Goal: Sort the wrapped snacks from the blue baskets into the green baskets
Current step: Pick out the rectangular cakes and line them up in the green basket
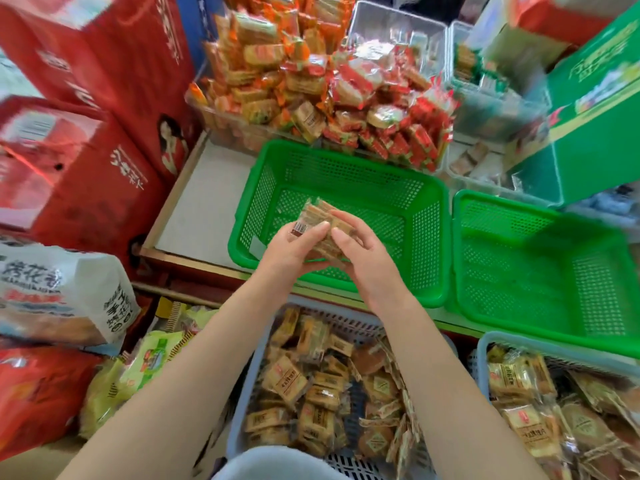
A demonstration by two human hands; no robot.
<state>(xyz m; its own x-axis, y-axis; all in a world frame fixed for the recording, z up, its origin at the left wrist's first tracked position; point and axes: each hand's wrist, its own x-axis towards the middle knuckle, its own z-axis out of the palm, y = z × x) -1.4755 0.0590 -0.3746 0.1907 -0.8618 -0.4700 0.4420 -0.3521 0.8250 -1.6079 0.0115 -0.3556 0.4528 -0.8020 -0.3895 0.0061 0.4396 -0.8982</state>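
Our fingers (pixel 313 233) on both sides are curled round a small stack of wrapped snacks (pixel 320 221), left hand (pixel 294 249) under and along one edge, right hand (pixel 360 258) capping the other. The stack hangs just above the near wall of the left green basket (pixel 429 237), not yet released. We judge the packs light, with crinkly slick film and brittle biscuit inside: clamp on the flat faces, gently, or they fan out. Nearer us than that basket, the blue basket (pixel 242 393) is full of the same packs; to its right, a second green basket (pixel 540 271).
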